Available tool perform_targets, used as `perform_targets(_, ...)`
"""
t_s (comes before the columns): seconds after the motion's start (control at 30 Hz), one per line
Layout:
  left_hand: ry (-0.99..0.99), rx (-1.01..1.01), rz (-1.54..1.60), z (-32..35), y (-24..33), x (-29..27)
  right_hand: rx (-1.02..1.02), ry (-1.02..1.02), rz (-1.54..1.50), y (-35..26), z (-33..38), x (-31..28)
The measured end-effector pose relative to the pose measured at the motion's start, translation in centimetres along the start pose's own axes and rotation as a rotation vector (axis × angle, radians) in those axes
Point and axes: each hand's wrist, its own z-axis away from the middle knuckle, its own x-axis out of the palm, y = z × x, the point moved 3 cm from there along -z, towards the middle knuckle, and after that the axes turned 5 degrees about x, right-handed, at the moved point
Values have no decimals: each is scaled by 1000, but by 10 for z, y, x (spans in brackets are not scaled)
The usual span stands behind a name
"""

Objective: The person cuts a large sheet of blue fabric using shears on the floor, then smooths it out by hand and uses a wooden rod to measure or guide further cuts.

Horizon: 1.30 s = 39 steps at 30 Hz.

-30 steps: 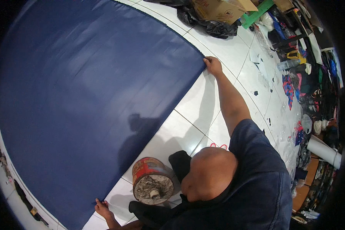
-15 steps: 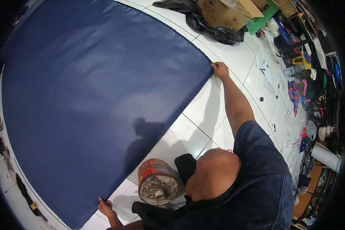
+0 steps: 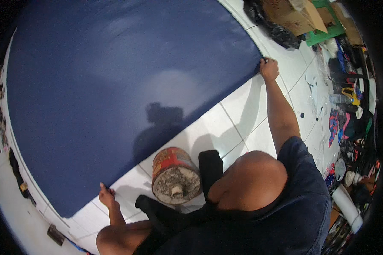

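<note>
A large dark blue cloth [image 3: 102, 93] lies spread over the white tiled floor. At its near right corner, my right hand [image 3: 269, 69] is closed, gripping the edge between thumb and fingers. My left hand [image 3: 107, 195] pinches the near edge toward the lower left, its index finger pointing out over the cloth. The near edge runs fairly straight between both hands. Beside that edge, between my feet, is a round red tin [image 3: 176, 163] whose grey, rough, cement-like end has a pale knob in the middle. My shadow falls across the cloth.
At the far right are a cardboard box [image 3: 293, 17], a black plastic bag [image 3: 281, 36] and a green plastic piece [image 3: 327, 32]. Heaped clothes and scraps line the right side, with a white roll [image 3: 347, 208] nearer me. A dark strip [image 3: 19, 174] lies on the left.
My view has turned and shifted. The cloth's near edge now lies flatter across the picture, farther from me at the left. Both hands still hold the edge.
</note>
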Motion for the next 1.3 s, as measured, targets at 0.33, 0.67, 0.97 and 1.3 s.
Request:
perform_targets(0.33, -70, -62, 45, 0, -10, 5, -1267, -446, -344, -130, 324, -63)
perform_targets(0.67, -89, -19, 138, 3, -11, 9, -1324, -297, -316, -124, 328, -55)
perform_targets(0.97, 390, 329, -256, -41, 16, -58, -1266, -327, -309, -110, 327, -58)
perform_targets(1.3, 668, 126, -517, -186, 2, -211, -1314, -667, -90, -137, 315, -83)
